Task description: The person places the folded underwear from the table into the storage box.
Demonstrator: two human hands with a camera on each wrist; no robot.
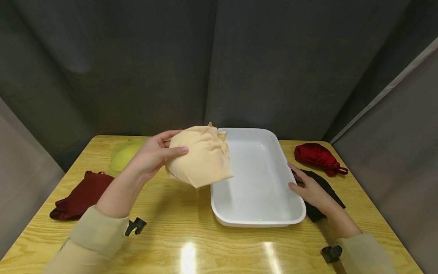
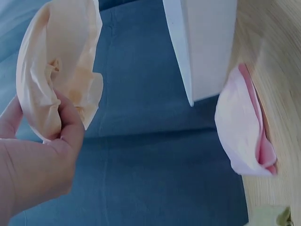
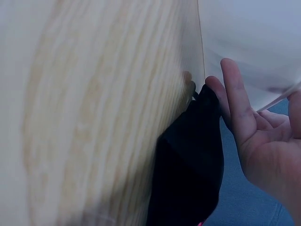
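Observation:
A beige cup-shaped garment, looking like a folded bra [image 1: 202, 158], hangs in the air by the white tray's left edge. My left hand [image 1: 152, 154] pinches it at its left side, thumb on the near face; the left wrist view shows fingertips tucked into its folds. At the right edge of the white tray [image 1: 256, 222], my right hand [image 1: 309, 190] holds the rim, thumb over the top and fingers against the outer wall. Some right fingers are partly hidden. A black cloth garment [image 3: 188, 160] lies under that hand, beside the tray.
A dark red satin garment with a loop [image 1: 316, 156] lies at the far right. On the left are a maroon garment [image 1: 85, 196] and a yellow one [image 1: 128, 156], partly behind my arm. The left wrist view shows a pink folded garment [image 2: 242, 125]. Grey curtains [image 1: 212, 64] enclose the table.

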